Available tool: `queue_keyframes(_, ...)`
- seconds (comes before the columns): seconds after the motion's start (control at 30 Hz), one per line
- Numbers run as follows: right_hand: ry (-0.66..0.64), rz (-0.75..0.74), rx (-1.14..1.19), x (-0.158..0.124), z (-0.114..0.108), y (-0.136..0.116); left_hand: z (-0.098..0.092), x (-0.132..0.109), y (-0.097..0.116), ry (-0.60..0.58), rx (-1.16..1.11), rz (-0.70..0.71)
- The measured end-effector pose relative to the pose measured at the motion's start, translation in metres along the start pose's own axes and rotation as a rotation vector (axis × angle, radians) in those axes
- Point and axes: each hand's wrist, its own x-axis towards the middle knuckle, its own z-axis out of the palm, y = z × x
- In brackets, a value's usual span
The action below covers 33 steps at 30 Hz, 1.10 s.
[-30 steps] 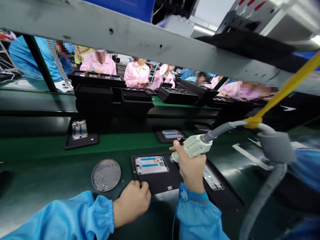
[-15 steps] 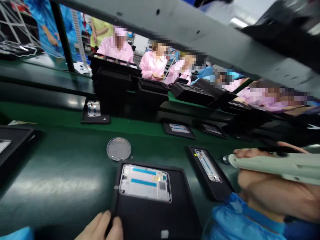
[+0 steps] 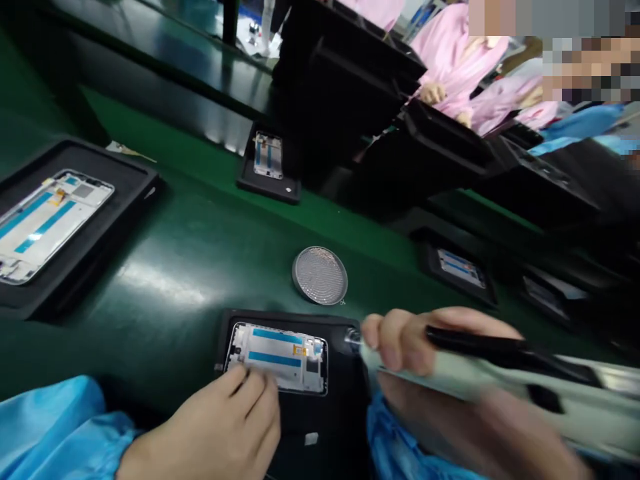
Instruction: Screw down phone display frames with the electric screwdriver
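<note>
My right hand is wrapped round a pale green electric screwdriver with a black lever. Its metal tip points left over the right part of a black tray. In that tray lies a silver phone frame with two blue strips. My left hand covers the frame's near left corner, fingers curled together and pointing down; their tips are hidden, so I cannot see what they hold. Beyond the tray sits a round ridged dish with tiny pieces in it, too small to name.
Another black tray with a phone frame lies at the left. More trays with frames stand farther back, one phone frame at centre and another phone frame at right. Black bins and co-workers in pink are across the bench.
My left hand has moved from the tray's left edge onto the phone frame's corner. The screwdriver in my right hand has come left over the tray. The view has tilted down and turned left.
</note>
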Motion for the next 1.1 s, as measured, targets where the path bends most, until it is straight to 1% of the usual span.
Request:
queue_keyframes(0.07,-0.09,0.009,0.051,-0.002,0.024,0.011,0.008,0.014,-0.008,0.029,-0.001,-0.024)
queue_keyframes(0.1,-0.112,0.016,0.047,-0.003,0.032,0.017,0.013,0.018,-0.009,0.032,-0.006,-0.042)
queue_keyframes(0.2,-0.124,0.038,-0.004,-0.007,0.042,0.032,0.029,0.018,-0.009,0.004,-0.053,-0.088)
queue_keyframes(0.27,-0.108,0.049,-0.009,-0.007,0.042,0.037,0.036,0.015,-0.007,-0.013,-0.086,-0.102)
queue_keyframes(0.33,-0.094,0.064,-0.019,-0.007,0.041,0.038,0.037,0.013,-0.006,-0.019,-0.102,-0.109)
queue_keyframes(0.4,-0.091,0.088,-0.049,-0.006,0.04,0.036,0.036,0.013,-0.006,-0.013,-0.115,-0.115)
queue_keyframes(0.57,-0.148,0.133,-0.095,-0.003,0.038,0.031,0.03,0.015,-0.009,-0.004,-0.153,-0.111)
queue_keyframes(0.7,-0.173,0.2,-0.135,-0.002,0.034,0.027,0.031,0.015,-0.008,-0.008,-0.154,-0.123)
queue_keyframes(0.87,-0.234,0.224,-0.142,-0.003,0.028,0.021,0.029,0.017,-0.008,0.001,-0.157,-0.141)
queue_keyframes(1.1,-0.233,0.263,-0.193,-0.003,0.03,0.017,0.026,0.018,-0.01,-0.019,-0.177,-0.134)
